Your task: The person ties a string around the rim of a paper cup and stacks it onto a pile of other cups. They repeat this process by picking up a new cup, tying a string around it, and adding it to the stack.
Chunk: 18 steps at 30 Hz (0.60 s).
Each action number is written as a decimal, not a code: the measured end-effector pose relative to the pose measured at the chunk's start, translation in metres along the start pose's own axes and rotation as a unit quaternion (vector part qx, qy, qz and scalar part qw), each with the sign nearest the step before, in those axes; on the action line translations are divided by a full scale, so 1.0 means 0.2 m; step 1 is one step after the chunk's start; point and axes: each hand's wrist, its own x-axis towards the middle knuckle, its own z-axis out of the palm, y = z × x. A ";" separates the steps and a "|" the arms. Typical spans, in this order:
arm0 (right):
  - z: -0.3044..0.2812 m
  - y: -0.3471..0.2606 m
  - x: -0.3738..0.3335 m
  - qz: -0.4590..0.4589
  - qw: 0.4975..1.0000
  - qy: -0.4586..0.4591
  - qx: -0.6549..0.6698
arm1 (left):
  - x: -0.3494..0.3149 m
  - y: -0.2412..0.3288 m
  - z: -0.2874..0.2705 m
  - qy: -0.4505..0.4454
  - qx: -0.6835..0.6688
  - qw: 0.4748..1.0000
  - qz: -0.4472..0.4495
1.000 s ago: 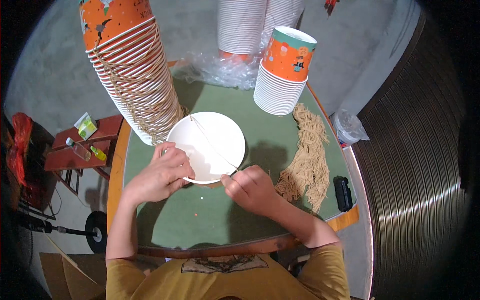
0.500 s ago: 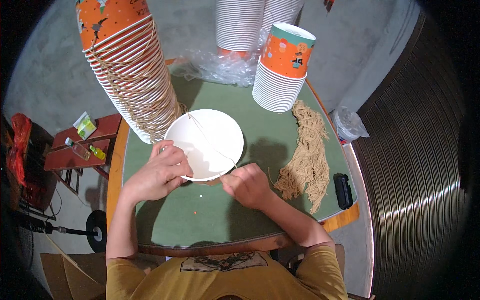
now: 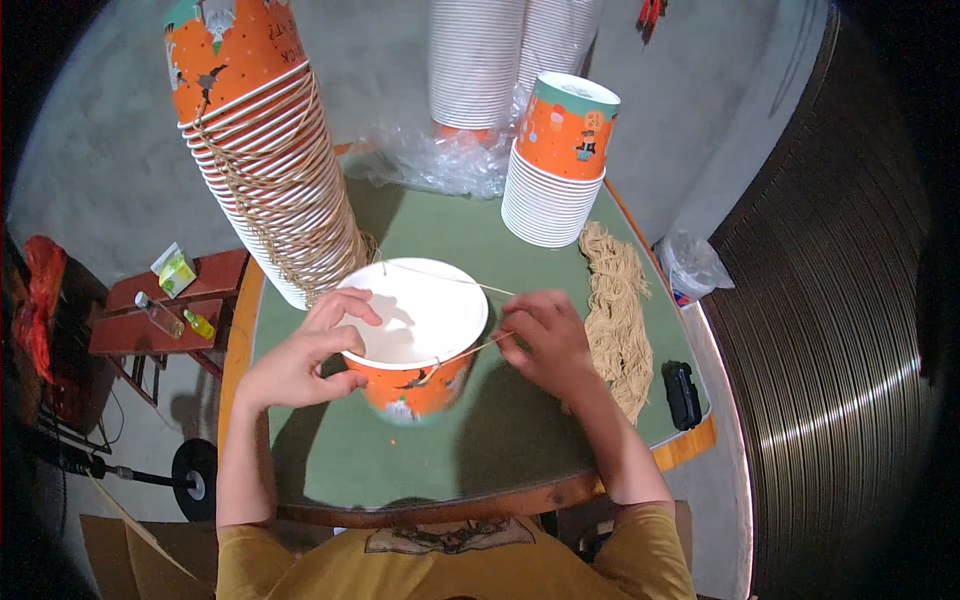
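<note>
A paper bucket [image 3: 410,385], white inside and orange printed outside, sits mouth up and slightly tilted near the middle of the table. A thin tan cord handle [image 3: 465,352] runs from both sides of its rim to my right hand [image 3: 550,345], whose closed fingers pull it out to the right. My left hand [image 3: 305,360] is at the bucket's left rim, thumb and fingers spread apart; whether the fingertips touch the bucket I cannot tell. A tall stack of nested buckets [image 3: 270,170] with cord handles hanging down its side leans at the left.
A bundle of tan cords [image 3: 615,320] lies at the right, beside a black case [image 3: 682,395]. Behind it stands a shorter upside-down bucket stack [image 3: 555,200]. Clear plastic wrap [image 3: 430,160] and wrapped stacks [image 3: 475,65] are at the back. A red bench [image 3: 140,335] stands left of the table.
My right hand has moved right and up, drawing the cord out of the bucket's mouth. The left hand's fingers have opened from the rim. The bucket now shows more of its printed side.
</note>
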 end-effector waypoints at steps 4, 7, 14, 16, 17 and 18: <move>-0.06 0.00 0.05 0.085 0.974 -0.032 0.208 | -0.07 0.01 -0.10 0.008 -0.206 0.977 -0.062; -0.07 -0.06 0.02 0.098 0.912 -0.049 0.396 | -0.09 0.00 -0.12 0.073 -0.292 0.947 -0.108; -0.17 -0.25 0.28 0.054 0.901 -0.061 0.425 | -0.09 0.03 -0.26 0.248 -0.396 0.873 -0.143; -0.17 -0.24 0.36 0.076 0.915 -0.037 0.395 | 0.03 0.19 -0.29 0.312 -0.350 0.867 -0.167; -0.17 -0.23 0.42 0.085 0.920 -0.022 0.383 | 0.06 0.24 -0.33 0.345 -0.322 0.863 -0.180; -0.18 -0.24 0.48 0.074 0.918 0.012 0.390 | 0.01 0.16 -0.38 0.358 -0.194 0.906 -0.121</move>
